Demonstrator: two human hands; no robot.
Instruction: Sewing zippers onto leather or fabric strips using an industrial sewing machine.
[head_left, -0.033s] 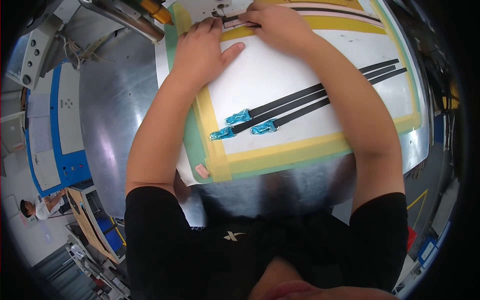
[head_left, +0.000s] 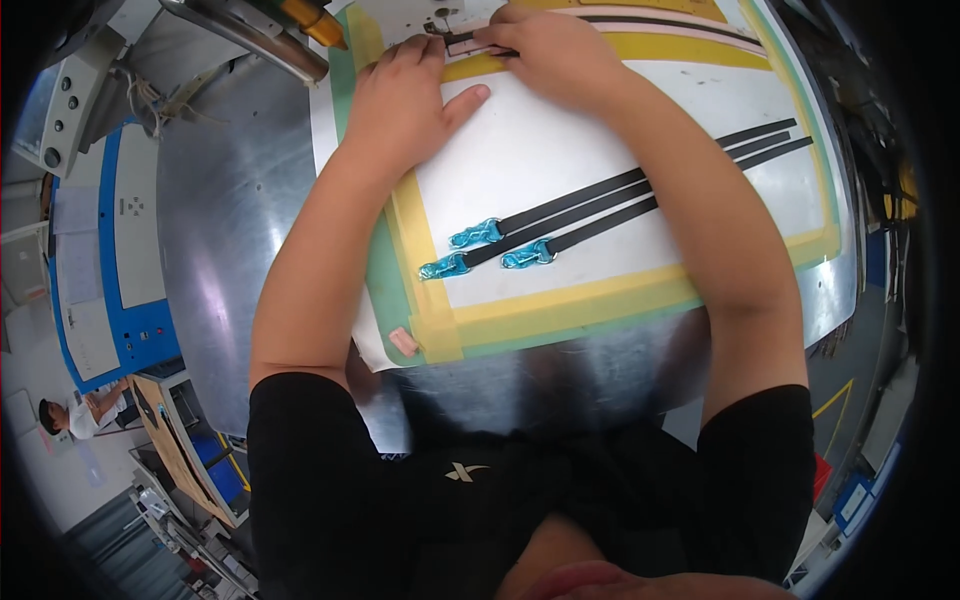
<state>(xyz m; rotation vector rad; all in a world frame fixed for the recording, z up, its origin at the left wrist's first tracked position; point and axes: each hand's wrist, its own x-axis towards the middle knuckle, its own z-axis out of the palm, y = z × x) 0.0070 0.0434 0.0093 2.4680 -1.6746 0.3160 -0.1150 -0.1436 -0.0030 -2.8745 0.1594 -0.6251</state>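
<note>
My left hand [head_left: 402,105] lies flat at the far left of the white sheet, thumb spread out, fingertips by the end of a black strap [head_left: 660,24]. That strap runs rightward along a pink-edged slot in a yellow template [head_left: 690,48]. Bent over the same end, the fingers of my right hand [head_left: 562,55] pinch the strap; its tip there is partly hidden. Nearer to me, three black straps [head_left: 580,208] lie side by side at a slant. Each has a blue-wrapped metal clasp [head_left: 528,254] at its left end. My right forearm passes over their right part.
Yellow and green tape [head_left: 560,305] borders the white sheet [head_left: 560,130] on a shiny metal table [head_left: 230,200]. A pink block [head_left: 403,341] sits at the near left corner. A metal cylinder with an orange nozzle [head_left: 318,25] reaches in at upper left. Another person [head_left: 95,412] is far left.
</note>
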